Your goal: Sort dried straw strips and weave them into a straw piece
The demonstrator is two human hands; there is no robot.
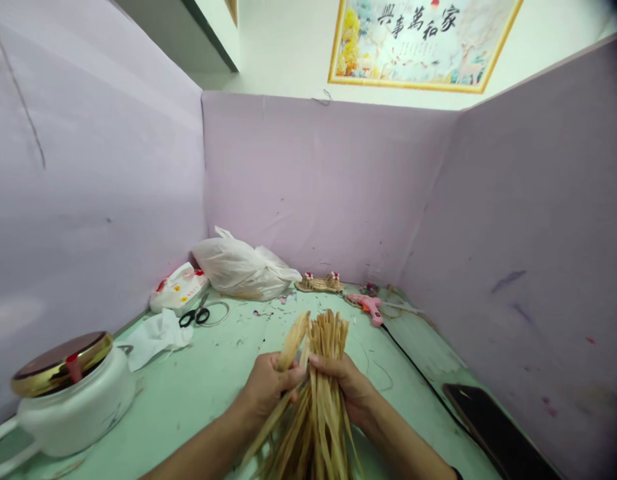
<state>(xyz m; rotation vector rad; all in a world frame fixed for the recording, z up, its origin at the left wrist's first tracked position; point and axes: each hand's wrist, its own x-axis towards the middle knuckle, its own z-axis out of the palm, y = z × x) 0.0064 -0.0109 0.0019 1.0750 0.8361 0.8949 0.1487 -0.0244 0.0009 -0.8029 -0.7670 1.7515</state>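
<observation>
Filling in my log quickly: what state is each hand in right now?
Left hand: closed, pinching a pale straw-like strip.
Right hand: closed, gripping the straw-like bundle.

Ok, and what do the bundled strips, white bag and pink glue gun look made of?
Strips: probably dried plant fibre, mostly matte; tan tones and widths vary.
White bag: likely thin plastic film, soft sheen; wrinkled, faintly see-through.
Glue gun: apparently hard plastic, smooth; the pink body looks moulded.
</observation>
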